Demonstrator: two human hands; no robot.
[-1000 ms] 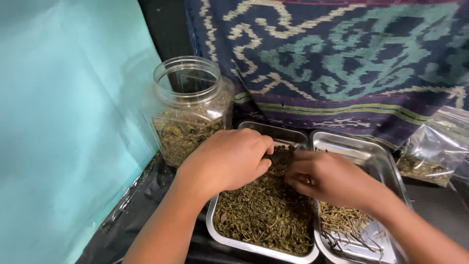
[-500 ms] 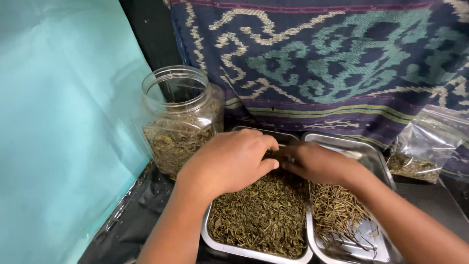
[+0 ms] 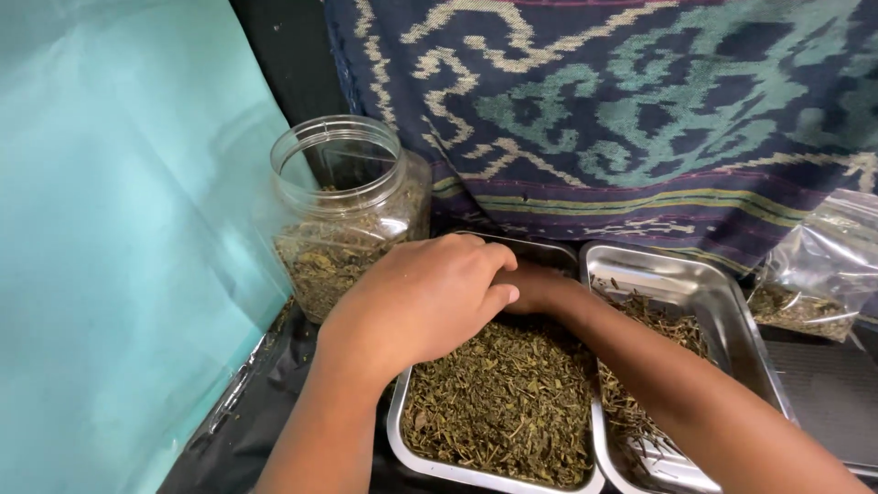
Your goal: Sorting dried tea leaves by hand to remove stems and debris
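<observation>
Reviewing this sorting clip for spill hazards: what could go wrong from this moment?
1. The right forearm reaches across the right tray of stems; it could drag stems into the left tray of dried leaves.
2. The open plastic jar stands close beside the left hand; a bump might tip it.
3. The trays' rims touch, so bits could cross.

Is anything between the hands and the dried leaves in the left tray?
Nothing visible. The left hand and right hand rest directly on the dried leaves at the far end of the left tray.
</observation>
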